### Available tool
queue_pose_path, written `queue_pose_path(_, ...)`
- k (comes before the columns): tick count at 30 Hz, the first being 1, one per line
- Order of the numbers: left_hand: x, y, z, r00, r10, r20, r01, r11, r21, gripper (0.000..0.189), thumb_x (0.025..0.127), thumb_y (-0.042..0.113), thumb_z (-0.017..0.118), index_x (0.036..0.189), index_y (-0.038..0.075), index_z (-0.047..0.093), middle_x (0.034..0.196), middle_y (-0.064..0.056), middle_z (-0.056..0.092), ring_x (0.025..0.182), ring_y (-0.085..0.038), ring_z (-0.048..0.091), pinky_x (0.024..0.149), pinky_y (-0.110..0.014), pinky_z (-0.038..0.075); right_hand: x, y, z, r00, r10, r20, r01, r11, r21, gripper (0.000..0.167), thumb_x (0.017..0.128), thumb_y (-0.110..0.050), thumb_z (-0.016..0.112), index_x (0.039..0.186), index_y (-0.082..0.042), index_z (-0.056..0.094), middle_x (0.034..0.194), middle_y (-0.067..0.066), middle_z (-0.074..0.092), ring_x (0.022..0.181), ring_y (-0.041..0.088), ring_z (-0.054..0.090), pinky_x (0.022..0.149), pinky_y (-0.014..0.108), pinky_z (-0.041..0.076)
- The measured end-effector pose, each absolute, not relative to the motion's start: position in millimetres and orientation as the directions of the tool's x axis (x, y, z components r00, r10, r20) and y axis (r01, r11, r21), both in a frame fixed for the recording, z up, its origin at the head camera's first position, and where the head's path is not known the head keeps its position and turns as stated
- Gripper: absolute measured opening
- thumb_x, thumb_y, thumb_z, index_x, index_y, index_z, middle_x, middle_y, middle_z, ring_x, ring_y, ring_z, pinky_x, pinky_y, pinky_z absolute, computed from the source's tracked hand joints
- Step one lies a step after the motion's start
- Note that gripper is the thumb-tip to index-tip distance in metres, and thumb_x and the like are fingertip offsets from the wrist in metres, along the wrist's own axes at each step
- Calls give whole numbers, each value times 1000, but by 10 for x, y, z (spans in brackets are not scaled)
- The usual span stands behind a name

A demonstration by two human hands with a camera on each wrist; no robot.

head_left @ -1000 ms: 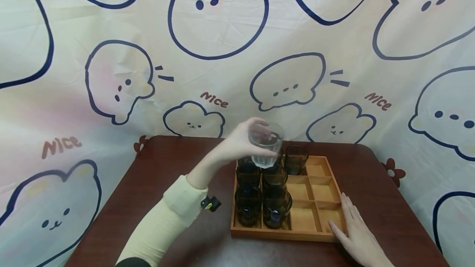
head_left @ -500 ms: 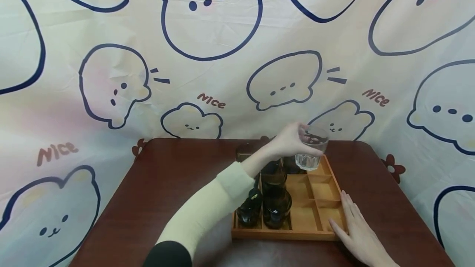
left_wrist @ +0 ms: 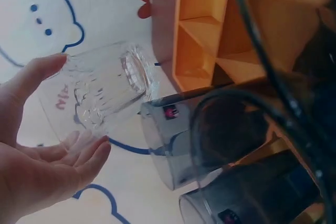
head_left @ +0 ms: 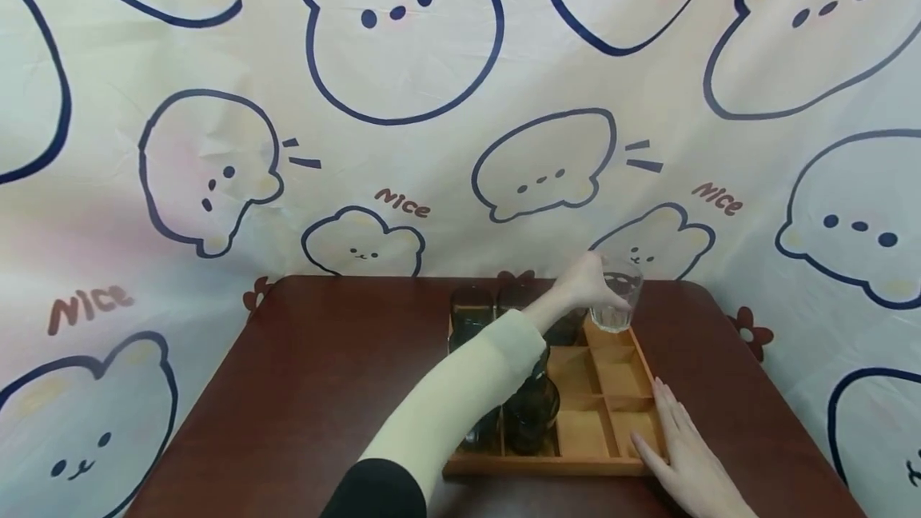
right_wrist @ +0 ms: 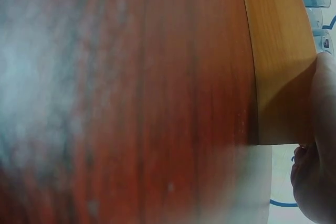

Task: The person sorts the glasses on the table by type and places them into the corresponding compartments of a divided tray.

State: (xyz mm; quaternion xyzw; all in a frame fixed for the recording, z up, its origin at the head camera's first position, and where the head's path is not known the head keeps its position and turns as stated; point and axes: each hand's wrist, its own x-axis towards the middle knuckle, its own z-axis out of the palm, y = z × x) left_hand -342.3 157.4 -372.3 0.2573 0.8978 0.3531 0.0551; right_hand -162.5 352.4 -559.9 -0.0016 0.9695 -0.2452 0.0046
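Observation:
A clear drinking glass (head_left: 624,282) is over the far right corner of the wooden divided tray (head_left: 547,467). My left hand (head_left: 584,284) holds it from the left side; in the left wrist view, thumb and fingers (left_wrist: 94,161) lie on opposite sides of the glass, which has a faceted base. Several dark tinted glasses (head_left: 531,414) stand in the tray's left and back compartments, partly hidden by my sleeve. My right hand (head_left: 694,458) rests at the tray's front right corner, fingers straight along the outer side and thumb over the edge.
Unfilled compartments (head_left: 581,432) make up the tray's right part. The dark brown table (head_left: 345,374) extends around it on all sides. A pale cloth with bear drawings (head_left: 403,46) hangs close behind the table's far edge.
My left hand has carried the clear glass rightward, from above the dark glasses to the far right corner of the tray. My right hand has kept its place on the tray.

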Motion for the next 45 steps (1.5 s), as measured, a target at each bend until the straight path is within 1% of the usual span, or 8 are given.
queue_pose_path(12,-3387,1766,-4188,-847,531,24,481,745,462,89,78,46,101,154,19,64,139,6,77,118,-8,74,93,-23,61,-1560,3569,-5743,-999,-32,14,-35,870,-492,105,109,-54,64,176,-4,1,176,39,21,156,65,28,115,84,34)
queue_pose_path(23,-3683,2048,-4675,-872,489,-16,443,804,396,67,69,64,100,118,24,77,111,11,80,118,-13,74,131,-59,40,-1538,3532,-5866,-999,-9,43,-30,857,-514,103,107,-48,66,175,2,6,172,41,25,153,66,31,115,82,36)
queue_pose_path(28,-3716,2114,-4696,-873,488,-5,448,805,390,53,71,62,100,98,24,74,88,14,75,104,-10,74,130,-58,41,-1537,3522,-5883,-999,2,33,-18,816,-578,103,107,-48,67,175,1,6,175,41,19,156,67,24,141,42,-7)
queue_pose_path(30,-3710,2115,-4698,-866,500,-12,462,808,365,52,74,62,98,101,25,73,94,14,75,110,-10,73,130,-58,41,-1543,3513,-5882,-999,6,42,-20,810,-587,103,107,-48,67,175,1,7,175,41,18,157,67,23,133,26,-18)
queue_pose_path(35,-3563,1988,-4539,-862,504,-53,485,850,206,80,80,64,93,143,23,66,145,10,71,145,-15,61,134,-54,36,-1598,3473,-5841,-999,2,53,-29,819,-574,102,108,-49,66,175,0,7,176,40,19,158,65,23,141,47,-3)
queue_pose_path(38,-3484,1907,-4469,-862,504,-59,497,862,99,96,81,69,89,159,22,56,158,10,64,154,-15,53,136,-51,32,-1629,3461,-5800,-999,-3,43,-28,819,-573,103,107,-49,67,175,-1,7,176,39,19,158,65,24,140,31,-4)
queue_pose_path(43,-3457,1898,-4452,-848,529,-43,530,847,-31,104,86,78,79,167,22,46,164,11,58,157,-14,49,137,-49,29,-1649,3494,-5727,-999,-10,41,-31,837,-547,104,108,-49,66,176,-3,4,176,39,20,157,65,26,130,73,25)
queue_pose_path(45,-3460,1933,-4451,-843,535,-55,538,839,-82,105,89,81,71,170,23,40,168,11,53,159,-14,46,137,-48,29,-1646,3527,-5718,-998,-16,66,-49,841,-539,104,107,-48,67,176,-2,5,175,40,21,156,66,27,138,60,20)
